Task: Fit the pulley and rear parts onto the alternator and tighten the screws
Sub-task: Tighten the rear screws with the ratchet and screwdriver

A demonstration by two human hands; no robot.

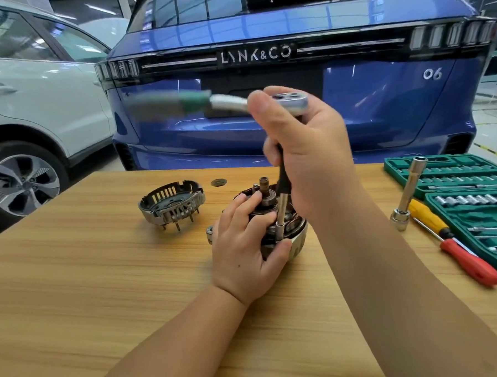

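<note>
Left hand around alternator, right hand above, seemingly gripping ratchet.

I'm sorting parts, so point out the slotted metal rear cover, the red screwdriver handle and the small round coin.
Slotted metal rear cover (172,205), head view, slotted wall.
Red screwdriver handle (470,261), head view, mid-grip.
Small round coin (218,182), head view, centre.

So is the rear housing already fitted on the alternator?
No, the rear housing sits apart on the table, left of the alternator.
</note>
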